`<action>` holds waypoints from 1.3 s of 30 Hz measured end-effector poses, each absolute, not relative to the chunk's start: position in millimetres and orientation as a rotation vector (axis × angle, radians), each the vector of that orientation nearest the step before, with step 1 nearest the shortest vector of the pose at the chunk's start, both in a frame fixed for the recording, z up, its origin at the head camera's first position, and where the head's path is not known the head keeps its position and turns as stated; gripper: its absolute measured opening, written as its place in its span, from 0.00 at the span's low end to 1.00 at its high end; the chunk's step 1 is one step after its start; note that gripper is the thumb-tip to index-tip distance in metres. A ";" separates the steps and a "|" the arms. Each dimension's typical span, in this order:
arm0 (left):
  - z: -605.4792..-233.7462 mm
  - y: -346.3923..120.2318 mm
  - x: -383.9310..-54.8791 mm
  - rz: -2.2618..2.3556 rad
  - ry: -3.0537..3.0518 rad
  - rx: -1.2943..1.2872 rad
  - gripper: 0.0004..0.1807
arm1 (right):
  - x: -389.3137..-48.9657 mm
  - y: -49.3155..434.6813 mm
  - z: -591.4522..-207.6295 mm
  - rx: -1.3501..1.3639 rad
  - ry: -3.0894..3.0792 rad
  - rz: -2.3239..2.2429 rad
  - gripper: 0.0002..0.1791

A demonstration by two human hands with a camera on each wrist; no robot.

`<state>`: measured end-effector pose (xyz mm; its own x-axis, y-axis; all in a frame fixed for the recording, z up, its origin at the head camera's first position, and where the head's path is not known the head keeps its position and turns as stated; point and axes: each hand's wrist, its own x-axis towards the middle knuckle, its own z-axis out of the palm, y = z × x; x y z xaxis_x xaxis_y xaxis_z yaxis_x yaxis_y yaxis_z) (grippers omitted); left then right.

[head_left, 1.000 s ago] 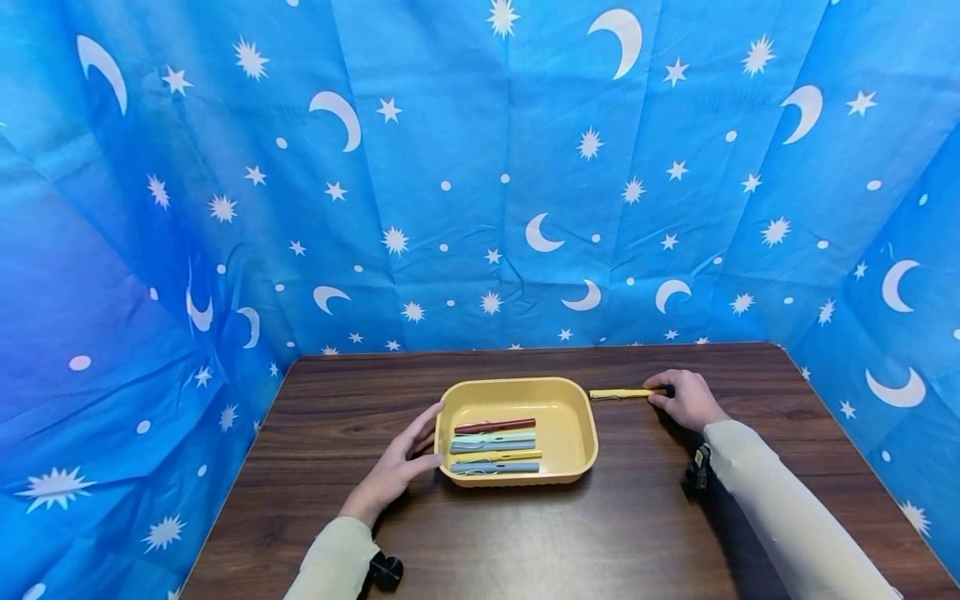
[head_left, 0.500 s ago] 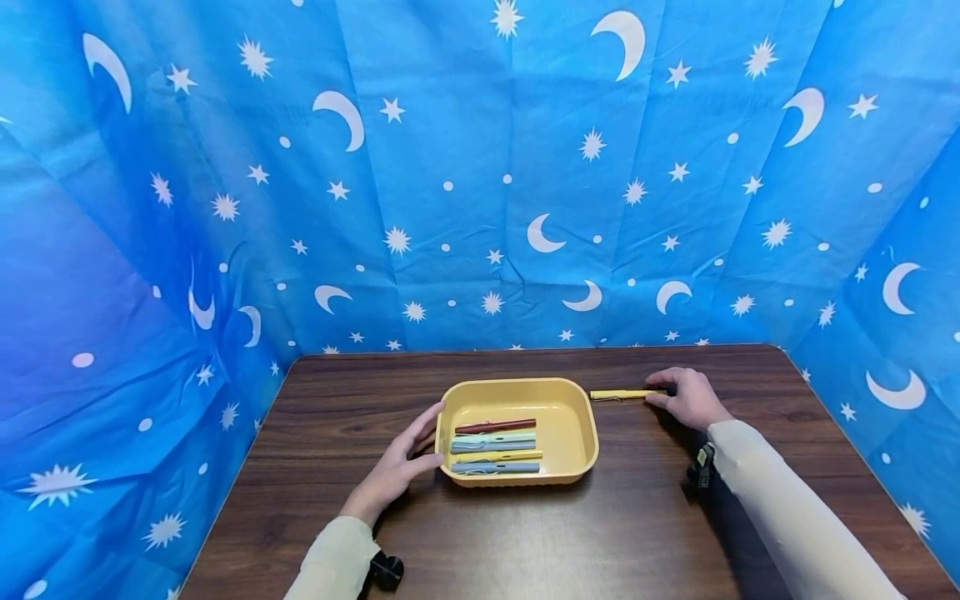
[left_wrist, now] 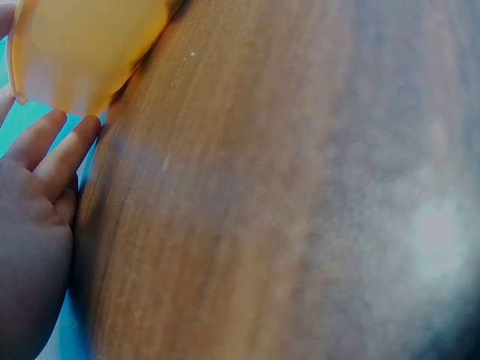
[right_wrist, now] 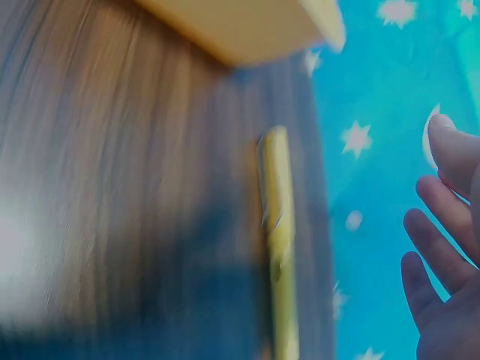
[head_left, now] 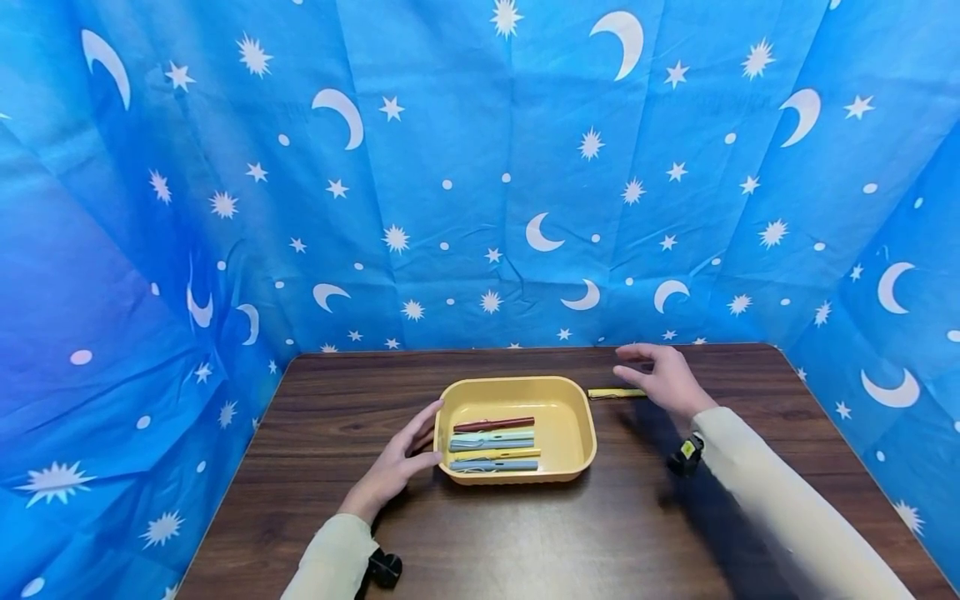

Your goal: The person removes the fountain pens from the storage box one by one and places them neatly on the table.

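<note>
My left hand [head_left: 396, 463] rests against the left side of a yellow tray [head_left: 576, 429], fingers extended along its wall and thumb at the near left corner. In the left wrist view those fingertips [left_wrist: 90, 124] meet the tray's side. Just right of the tray a yellow pen [head_left: 611, 393] with a wire clip lies on the table. My right hand [head_left: 671, 382] hovers over the pen's right end, fingers apart and holding nothing, hiding that end in the head view. Inside the tray, several pens lie side by side, among them a dark red pen [head_left: 495, 424] and a yellow pen [head_left: 498, 454].
A blue-grey pen [head_left: 502, 466] lies nearest the tray's front wall. The dark wood table [head_left: 525, 542] ends at the back against a blue curtain [head_left: 465, 283] with white moons and stars. Black wrist cameras [head_left: 385, 568] sit on both wrists.
My right hand has let go of the yellow pen beside the tray and lifted up and to the left. That pen and my left hand on the tray stay in place.
</note>
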<state>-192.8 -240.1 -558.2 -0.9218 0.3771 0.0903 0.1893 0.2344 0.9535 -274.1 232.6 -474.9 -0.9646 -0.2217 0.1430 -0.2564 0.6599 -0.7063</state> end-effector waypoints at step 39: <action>-556.1 -240.3 -192.0 1.763 2.336 0.504 0.42 | -284.4 94.9 -428.9 0.901 -2.714 1.375 0.24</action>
<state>-192.0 -240.3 -556.1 -0.9281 0.3664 0.0657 0.1636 0.2430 0.9561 -284.4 94.9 -428.9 -0.8383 -0.4993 0.2190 -0.4720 0.4636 -0.7499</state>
